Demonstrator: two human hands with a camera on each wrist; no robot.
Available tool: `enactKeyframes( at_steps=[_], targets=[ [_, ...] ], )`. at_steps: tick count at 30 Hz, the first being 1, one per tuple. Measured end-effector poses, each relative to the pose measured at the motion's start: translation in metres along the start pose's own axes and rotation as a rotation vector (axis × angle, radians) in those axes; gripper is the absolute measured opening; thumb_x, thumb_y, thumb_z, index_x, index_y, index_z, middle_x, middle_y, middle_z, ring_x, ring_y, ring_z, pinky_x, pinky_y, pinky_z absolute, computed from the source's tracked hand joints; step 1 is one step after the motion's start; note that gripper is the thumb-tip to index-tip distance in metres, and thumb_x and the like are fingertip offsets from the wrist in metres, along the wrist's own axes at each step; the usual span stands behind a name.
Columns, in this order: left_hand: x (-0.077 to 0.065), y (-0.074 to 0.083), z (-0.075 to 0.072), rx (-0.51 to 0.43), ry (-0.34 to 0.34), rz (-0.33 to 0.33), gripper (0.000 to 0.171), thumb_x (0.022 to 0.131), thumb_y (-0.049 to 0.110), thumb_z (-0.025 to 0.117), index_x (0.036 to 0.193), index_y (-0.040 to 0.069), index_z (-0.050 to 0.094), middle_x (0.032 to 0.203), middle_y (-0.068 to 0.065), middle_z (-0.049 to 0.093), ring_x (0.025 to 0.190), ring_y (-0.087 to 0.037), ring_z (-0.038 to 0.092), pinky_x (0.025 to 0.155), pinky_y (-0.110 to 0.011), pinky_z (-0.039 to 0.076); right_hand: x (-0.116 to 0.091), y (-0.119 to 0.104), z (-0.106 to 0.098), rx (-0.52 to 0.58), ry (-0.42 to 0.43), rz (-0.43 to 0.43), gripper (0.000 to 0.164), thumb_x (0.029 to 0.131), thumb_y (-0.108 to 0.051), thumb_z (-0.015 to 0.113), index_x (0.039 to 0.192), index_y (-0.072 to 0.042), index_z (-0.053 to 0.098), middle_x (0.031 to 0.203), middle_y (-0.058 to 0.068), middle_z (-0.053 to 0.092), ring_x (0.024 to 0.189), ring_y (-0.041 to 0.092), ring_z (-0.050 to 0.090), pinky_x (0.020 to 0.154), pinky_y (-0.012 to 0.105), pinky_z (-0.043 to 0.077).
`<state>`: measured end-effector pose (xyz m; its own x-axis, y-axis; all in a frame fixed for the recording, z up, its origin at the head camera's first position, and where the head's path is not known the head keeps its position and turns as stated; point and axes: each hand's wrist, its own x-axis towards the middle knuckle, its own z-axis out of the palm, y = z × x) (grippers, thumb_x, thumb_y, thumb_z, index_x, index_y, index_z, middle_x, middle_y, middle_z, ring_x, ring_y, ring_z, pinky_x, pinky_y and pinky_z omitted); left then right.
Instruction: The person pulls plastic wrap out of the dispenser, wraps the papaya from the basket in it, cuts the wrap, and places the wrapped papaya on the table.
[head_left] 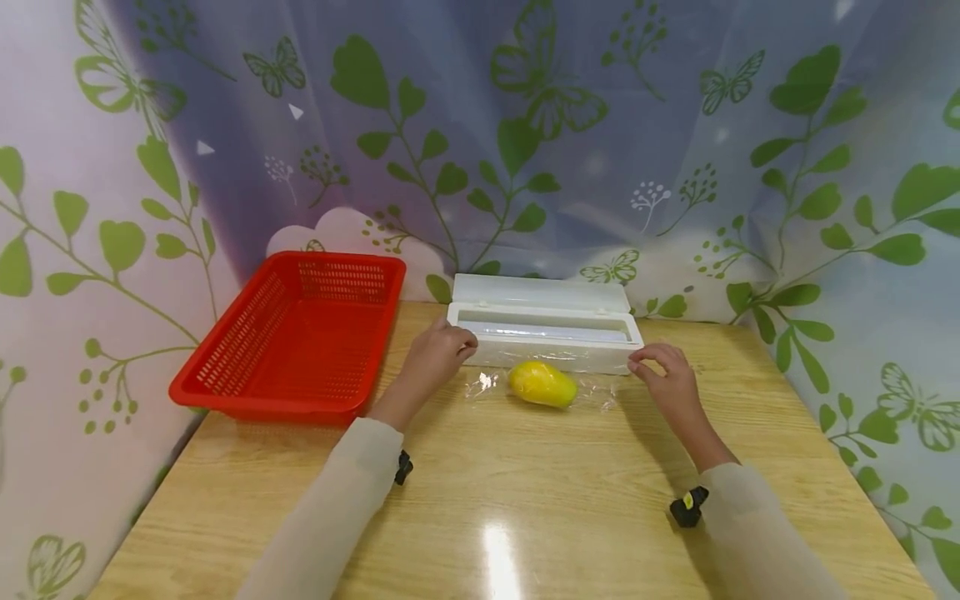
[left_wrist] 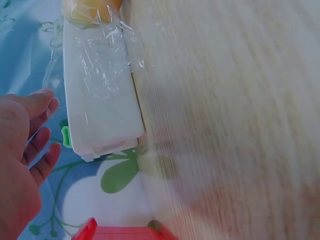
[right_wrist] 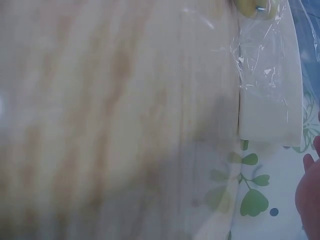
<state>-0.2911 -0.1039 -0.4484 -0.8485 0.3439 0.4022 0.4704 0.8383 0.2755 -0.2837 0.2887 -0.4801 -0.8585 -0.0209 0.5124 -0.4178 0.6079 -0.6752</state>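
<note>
A yellow mango [head_left: 543, 383] with a greenish end lies on clear cling film [head_left: 483, 383] in front of a white cling film box [head_left: 536, 356]. The box lid stands raised at the back, and a roll of film [head_left: 543, 331] shows inside. At the box's left end my left hand [head_left: 437, 354] pinches an edge of the film between thumb and index finger. My right hand [head_left: 667, 375] is at the right end, thumb and forefinger together on the film's other corner. The right wrist view catches only part of that hand [right_wrist: 309, 190], with its fingertips mostly cut off.
A red plastic basket [head_left: 288, 400] with slotted sides stands on the wooden table [head_left: 450, 500], left of the box. Behind the table hangs a curtain [head_left: 450, 150] printed with leaves and butterflies. Small black devices are worn at both wrists.
</note>
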Motion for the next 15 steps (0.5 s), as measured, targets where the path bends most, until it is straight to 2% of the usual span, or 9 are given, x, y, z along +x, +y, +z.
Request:
enactKeyframes(
  at_steps=[4,7,12,15],
  targets=[
    [-0.007,0.0,-0.001,-0.032,0.026,0.007,0.008,0.095,0.017,0.071,0.1,0.016,0.077,0.101,0.003,0.077,0.09,-0.018,0.056,0.074,-0.032,0.052,-0.007,-0.004,0.0,0.018,0.0,-0.081,0.011,0.085,0.006,0.075,0.094,0.0,0.072,0.104,0.016,0.066,0.106,-0.001,0.046,0.094,0.019,0.036],
    [-0.012,0.0,-0.002,-0.055,0.02,0.014,0.011,0.095,0.014,0.071,0.103,0.017,0.077,0.103,0.003,0.077,0.092,-0.019,0.056,0.073,-0.032,0.052,-0.012,-0.006,0.0,0.019,-0.007,-0.146,0.014,0.082,0.011,0.075,0.09,0.0,0.07,0.101,0.016,0.066,0.105,-0.004,0.045,0.092,0.012,0.034],
    [-0.02,-0.002,0.001,-0.089,0.002,0.073,0.018,0.094,0.01,0.071,0.109,0.016,0.077,0.106,0.0,0.075,0.098,-0.022,0.057,0.078,-0.032,0.053,-0.019,-0.006,0.0,0.016,-0.025,-0.218,0.02,0.079,0.016,0.074,0.086,-0.001,0.07,0.096,0.015,0.067,0.104,0.001,0.048,0.092,0.009,0.034],
    [-0.024,-0.003,0.003,-0.112,-0.004,0.112,0.018,0.092,0.008,0.072,0.107,0.017,0.079,0.105,0.0,0.073,0.1,-0.021,0.057,0.081,-0.032,0.053,-0.022,-0.004,0.001,0.002,-0.036,-0.268,0.02,0.075,0.019,0.075,0.086,0.002,0.071,0.093,0.016,0.069,0.101,0.007,0.051,0.092,0.01,0.035]
  ],
)
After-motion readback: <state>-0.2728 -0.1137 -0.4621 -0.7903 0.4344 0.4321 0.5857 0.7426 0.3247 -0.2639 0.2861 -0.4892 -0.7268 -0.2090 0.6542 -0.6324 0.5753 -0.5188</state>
